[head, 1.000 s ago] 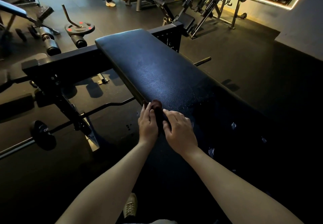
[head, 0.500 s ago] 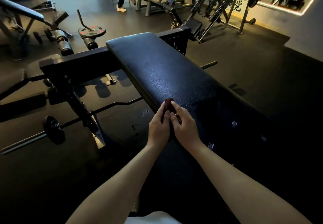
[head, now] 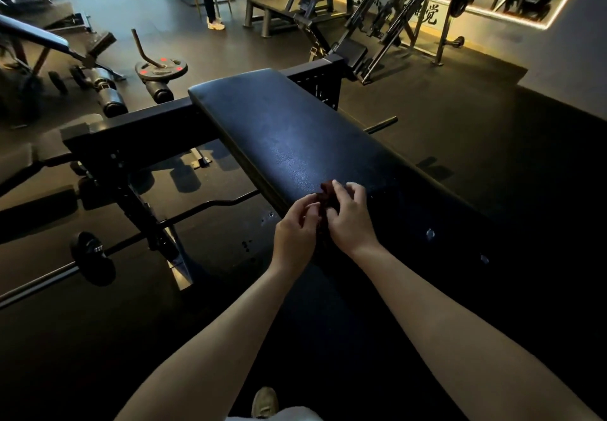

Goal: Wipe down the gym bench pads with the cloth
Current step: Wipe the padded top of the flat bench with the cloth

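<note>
My left hand (head: 297, 227) and right hand (head: 349, 217) both pinch the dark red cloth (head: 326, 190) with curled fingers, bunched over the bench pad (head: 295, 138) near its left edge. I judge I'm gathering it; next, press it flat and sweep toward the far end

The bench pad (head: 289, 135) is a long black slab, laid flat, with a slight sheen on its far half. The cloth (head: 325, 194), small, dark reddish and bunched up, is pinched between the left hand (head: 295, 233) and right hand (head: 351, 217) near the pad's left edge.
</note>
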